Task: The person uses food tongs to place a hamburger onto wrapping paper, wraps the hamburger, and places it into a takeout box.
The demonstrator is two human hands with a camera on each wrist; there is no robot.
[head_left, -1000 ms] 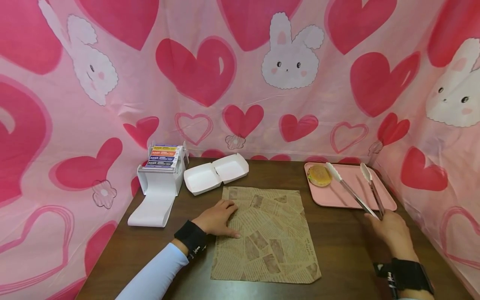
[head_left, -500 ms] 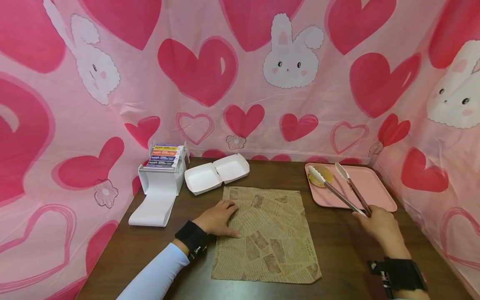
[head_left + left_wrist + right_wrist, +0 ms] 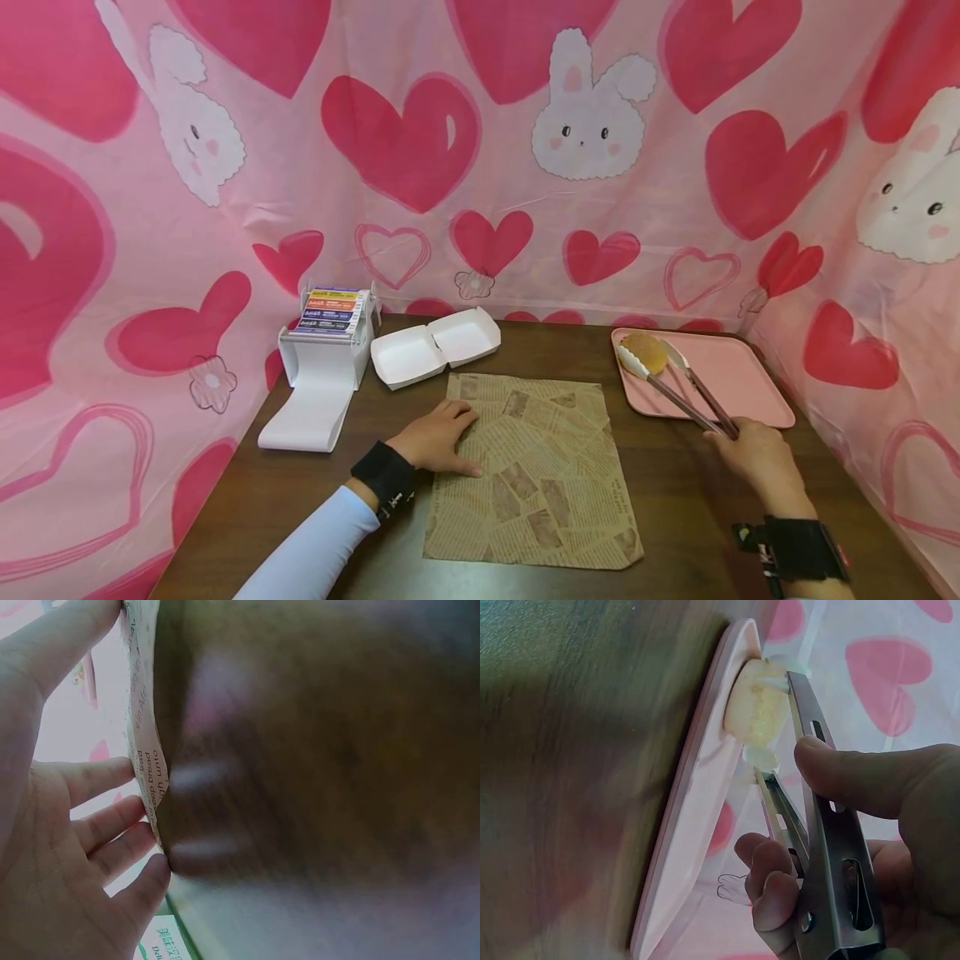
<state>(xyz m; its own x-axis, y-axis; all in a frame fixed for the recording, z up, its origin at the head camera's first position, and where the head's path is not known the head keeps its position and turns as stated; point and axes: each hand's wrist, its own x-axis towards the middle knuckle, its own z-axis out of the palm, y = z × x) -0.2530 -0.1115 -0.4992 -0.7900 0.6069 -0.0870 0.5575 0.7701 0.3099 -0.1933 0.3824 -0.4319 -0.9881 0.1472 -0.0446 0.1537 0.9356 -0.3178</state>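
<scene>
My left hand (image 3: pixel 435 437) rests on the left edge of a brown newsprint-patterned sheet of wrapping paper (image 3: pixel 536 475), its fingers spread and touching the paper. In the left wrist view the paper (image 3: pixel 150 742) shows edge-on at the fingertips. My right hand (image 3: pixel 761 462) grips metal tongs (image 3: pixel 686 404) with pale tips, thumb on one arm and fingers curled round the other. The tips stand on either side of a burger (image 3: pixel 643 353) at the left end of a pink tray (image 3: pixel 738 375). In the right wrist view the bun (image 3: pixel 757 705) sits between the tong tips.
A white open box (image 3: pixel 435 346) lies at the back of the table. Left of it stands a white dispenser (image 3: pixel 326 333) with coloured labels and a strip hanging down to the table (image 3: pixel 675 500). A pink heart-patterned curtain (image 3: pixel 517 192) closes off the back and sides.
My right hand has moved left with the tongs, bringing their tips from the right of the burger to either side of it, closer together. The left hand stays put.
</scene>
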